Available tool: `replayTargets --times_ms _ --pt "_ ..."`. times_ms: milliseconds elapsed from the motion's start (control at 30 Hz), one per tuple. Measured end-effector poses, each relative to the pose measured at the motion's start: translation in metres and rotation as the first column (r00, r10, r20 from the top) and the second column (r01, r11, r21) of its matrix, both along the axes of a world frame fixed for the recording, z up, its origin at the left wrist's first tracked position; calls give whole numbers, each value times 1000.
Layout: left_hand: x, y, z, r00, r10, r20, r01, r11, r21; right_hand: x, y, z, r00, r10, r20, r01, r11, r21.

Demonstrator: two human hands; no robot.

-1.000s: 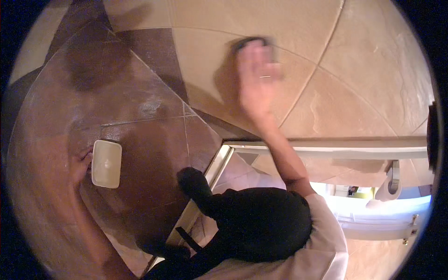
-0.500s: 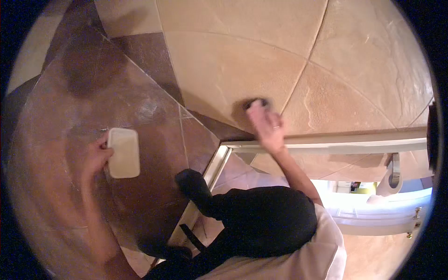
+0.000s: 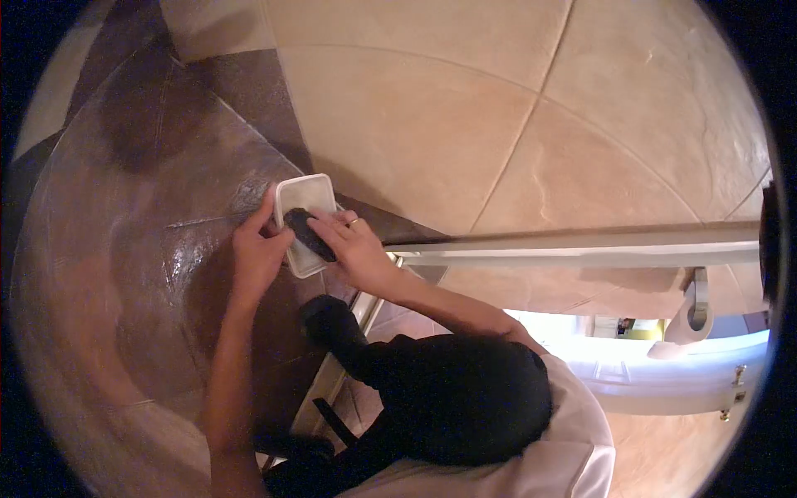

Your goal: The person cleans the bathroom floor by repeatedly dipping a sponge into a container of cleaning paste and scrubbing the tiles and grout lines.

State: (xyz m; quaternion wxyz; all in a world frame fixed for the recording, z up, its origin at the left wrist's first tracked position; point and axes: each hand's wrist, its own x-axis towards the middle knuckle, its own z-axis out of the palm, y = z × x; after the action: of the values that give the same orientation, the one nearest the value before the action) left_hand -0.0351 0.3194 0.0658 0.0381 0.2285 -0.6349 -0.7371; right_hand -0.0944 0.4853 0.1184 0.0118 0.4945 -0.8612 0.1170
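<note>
A shallow white rectangular plastic tub (image 3: 305,191) is held up over the dark brown tiles, tilted slightly. My left hand (image 3: 259,253) is closed on its left edge, with the thumb reaching in front towards the dark object. Over the tub's opening, my right hand (image 3: 353,249) holds a small dark oblong pad (image 3: 309,236). Whether it is a sponge or a folded cloth I cannot tell. The pad hides part of the tub's inside, and a ring shows on one right finger.
Brown floor tiles (image 3: 191,332) meet beige stone tiles (image 3: 432,141) along a diagonal joint. A pale door sill (image 3: 581,253) runs to the right. My black-clad knee (image 3: 465,398) and foot (image 3: 332,322) are close below. A paper roll (image 3: 689,325) hangs at the right.
My right hand has come from the beige tiles left to the tub, bringing the dark pad. My left hand has moved the tub right and slightly up.
</note>
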Motion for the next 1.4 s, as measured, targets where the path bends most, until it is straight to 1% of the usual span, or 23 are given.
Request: replayTargets --times_ms 67,133,200,267,300,333,400,500,567,600,633,667,733,767,800,867,933,1000,1100,1167,1233,1333,1400 --pt "-2 2 -11 998 29 -52 -32 998 -48 -4 7 5 994 20 104 -27 998 63" --pt "-4 4 -17 992 44 -118 -56 994 -93 -2 9 15 832 -214 512 46 946 321" --pt "-4 2 -21 986 67 -152 -75 996 -45 0 5 28 844 -219 489 64 947 314" --pt "-4 1 -8 990 71 -119 -71 997 1 -3 3 33 983 -82 163 91 994 -52" --pt "-4 1 -3 994 73 -86 -69 997 46 -5 2 27 994 -63 87 64 998 -10" --pt "-4 2 -3 993 73 -91 -69 996 49 -3 4 17 995 -64 82 64 998 -9" --pt "-7 4 -4 991 43 -125 -62 986 -158 2 10 3 970 45 240 -106 964 245" --pt "-4 5 -29 983 70 -169 -92 987 -128 -6 14 59 944 -154 292 135 987 86" --pt "2 -13 -32 998 33 -61 -39 994 -103 -11 28 108 973 -230 15 230 973 0" --pt "5 -20 -35 999 -12 53 16 997 -74 -17 42 126 928 -275 -253 274 961 -40" --pt "9 -24 -43 999 36 26 -34 997 -64 -21 50 136 810 -307 -500 304 948 -89" --pt "12 -35 -50 999 37 28 -36 998 -54 -25 59 129 811 -300 -502 303 950 -79" --pt "18 -60 -56 980 65 187 -71 997 27 -32 106 90 733 -66 -677 363 880 306" --pt "22 -71 -58 981 59 183 -65 998 24 -30 132 70 767 39 -640 348 813 466" --pt "30 -79 -62 984 100 144 -96 995 -33 -30 135 77 768 40 -639 346 814 467" --pt "47 -99 -81 984 143 110 -134 987 -88 -30 132 101 712 -34 -701 387 853 351" --pt "61 -124 -112 993 76 93 -60 984 -169 -31 98 144 510 -119 -852 501 846 182" --pt "70 -144 -125 989 31 145 -17 995 -99 -29 94 146 508 -132 -851 564 798 212" --pt "77 -169 -117 963 -88 253 107 992 -61 -31 137 95 639 187 -746 397 751 529" --pt "88 -178 -157 931 -166 324 199 978 -70 -33 122 110 602 122 -789 424 789 445" --pt "102 -190 -256 994 -22 110 82 814 -575 -33 104 130 539 -21 -842 473 835 282" --pt "41 -101 -91 972 89 217 104 664 -741 -28 109 114 550 13 -835 535 762 364" --pt "1 -45 -6 974 -225 9 223 961 -166 -30 113 103 600 -16 -800 480 807 343"
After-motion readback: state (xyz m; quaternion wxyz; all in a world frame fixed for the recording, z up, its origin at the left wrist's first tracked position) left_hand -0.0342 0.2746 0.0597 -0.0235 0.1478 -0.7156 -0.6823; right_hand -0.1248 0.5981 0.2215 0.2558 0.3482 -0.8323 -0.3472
